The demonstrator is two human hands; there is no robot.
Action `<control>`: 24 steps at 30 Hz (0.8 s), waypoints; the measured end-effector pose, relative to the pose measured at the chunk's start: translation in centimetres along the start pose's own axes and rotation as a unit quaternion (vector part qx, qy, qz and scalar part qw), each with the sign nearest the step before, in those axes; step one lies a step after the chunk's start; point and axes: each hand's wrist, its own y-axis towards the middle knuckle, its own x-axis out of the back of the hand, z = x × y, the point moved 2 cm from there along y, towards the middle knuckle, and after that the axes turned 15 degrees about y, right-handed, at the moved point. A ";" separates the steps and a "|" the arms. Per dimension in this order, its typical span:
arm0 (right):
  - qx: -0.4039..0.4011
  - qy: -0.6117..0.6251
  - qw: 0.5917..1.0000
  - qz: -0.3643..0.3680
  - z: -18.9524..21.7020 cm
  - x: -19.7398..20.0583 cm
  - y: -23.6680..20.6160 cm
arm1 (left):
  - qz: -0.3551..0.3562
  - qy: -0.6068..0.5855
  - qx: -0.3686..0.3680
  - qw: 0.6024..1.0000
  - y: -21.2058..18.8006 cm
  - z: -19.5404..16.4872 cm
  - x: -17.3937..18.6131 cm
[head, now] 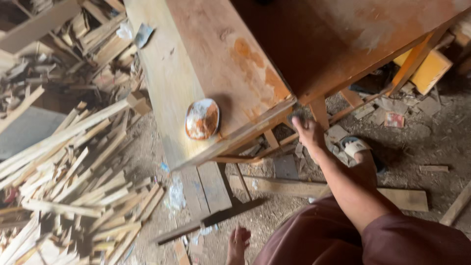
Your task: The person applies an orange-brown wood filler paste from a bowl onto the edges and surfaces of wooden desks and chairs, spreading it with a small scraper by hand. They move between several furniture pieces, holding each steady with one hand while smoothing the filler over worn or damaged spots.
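The right hand [307, 128] is stretched forward to the front edge of a brown wooden table [314, 44], fingers curled round a small dark object [296, 116] pressed against that edge; what it is can't be told. The left hand [238, 243] is seen low in the frame, fingers loosely bent, nothing held. A round rusty-white dish [201, 119] is set on a pale plank [167, 83] just beside the table. Wood offcuts [73, 162] are piled at left on the dirt floor.
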 end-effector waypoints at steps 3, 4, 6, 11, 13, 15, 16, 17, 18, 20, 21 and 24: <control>-0.029 0.086 0.995 0.032 1.5 -0.7 -0.9 | 0.024 -0.007 -0.069 0.997 -1.0 0.3 0.3; 0.013 0.105 0.994 0.035 2.4 -0.6 -0.6 | 0.016 -0.013 -0.055 0.998 -1.2 0.7 0.0; -0.128 0.008 0.991 0.046 2.2 -0.1 -1.9 | -0.001 -0.020 -0.026 0.999 -2.0 1.6 -0.4; -0.239 -0.004 0.967 0.085 0.9 2.0 -6.8 | 0.009 -0.068 -0.020 0.997 -4.2 2.9 -1.4; -0.249 0.018 0.963 0.105 0.7 2.6 -7.7 | 0.014 -0.080 -0.019 0.996 -4.5 3.1 -2.1; -0.255 0.034 0.953 0.161 0.9 2.9 -8.7 | 0.016 -0.094 0.001 0.995 -5.0 3.6 -3.0; -0.256 0.036 0.952 0.163 1.2 3.1 -9.0 | 0.019 -0.116 -0.008 0.993 -5.2 3.8 -3.5; -0.258 0.037 0.951 0.166 1.6 3.3 -9.3 | 0.022 -0.138 -0.017 0.990 -5.3 3.9 -4.1; -0.261 0.037 0.950 0.167 2.0 3.6 -9.5 | 0.025 -0.159 -0.024 0.987 -5.4 4.0 -4.7; -0.291 0.077 0.938 0.170 3.0 4.3 -9.7 | 0.028 -0.186 -0.046 0.981 -5.8 4.0 -6.0; -0.307 0.097 0.931 0.171 3.7 4.6 -9.9 | 0.028 -0.199 -0.056 0.978 -6.0 3.9 -6.4; -0.387 0.124 0.886 0.225 6.5 5.2 -10.3 | 0.041 -0.202 -0.070 0.976 -6.0 3.3 -7.9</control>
